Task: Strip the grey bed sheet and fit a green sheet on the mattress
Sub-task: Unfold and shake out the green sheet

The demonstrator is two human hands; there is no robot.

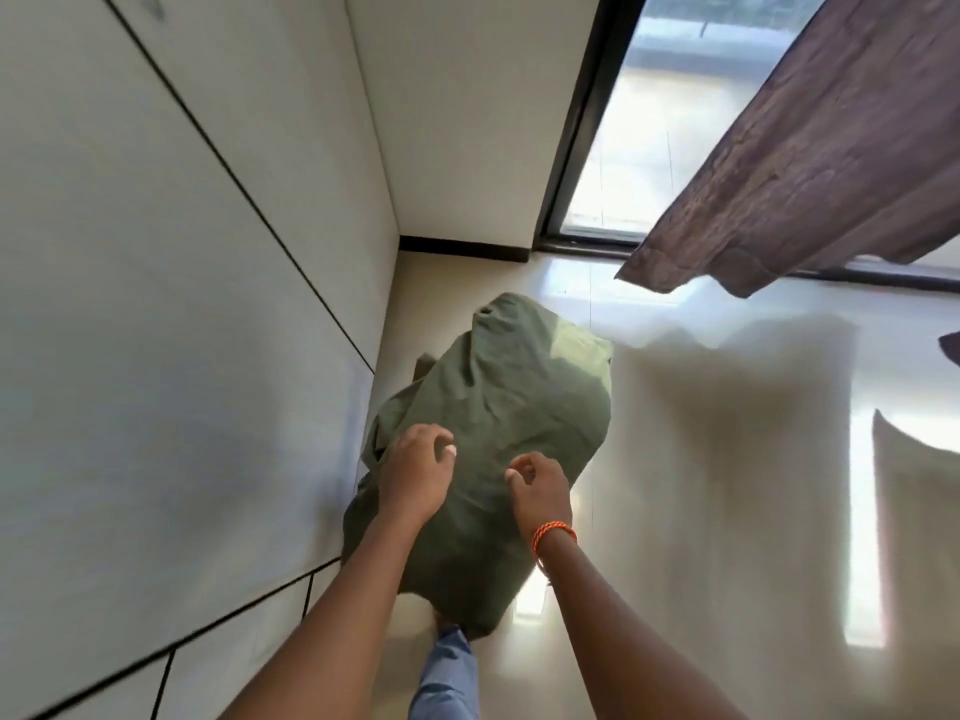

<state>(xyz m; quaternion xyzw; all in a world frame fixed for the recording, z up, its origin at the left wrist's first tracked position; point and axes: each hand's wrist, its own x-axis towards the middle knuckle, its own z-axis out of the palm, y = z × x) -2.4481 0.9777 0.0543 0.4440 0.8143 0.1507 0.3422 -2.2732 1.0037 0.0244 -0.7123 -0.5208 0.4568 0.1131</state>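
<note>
A bunched green sheet (498, 418) hangs in front of me above the shiny floor, close to the white wall. My left hand (415, 470) grips its near left part with curled fingers. My right hand (537, 485), with an orange cord bracelet at the wrist, pinches the cloth just to the right of the left hand. The sheet's lower folds drape down over my leg in blue jeans (447, 672). No bed, mattress or grey sheet is in view.
A white panelled wall (182, 330) runs along the left. A dark-framed window (649, 122) fills the far side, with a brown curtain (810, 163) hanging at the upper right. Glossy pale floor (701, 485) spreads to the right.
</note>
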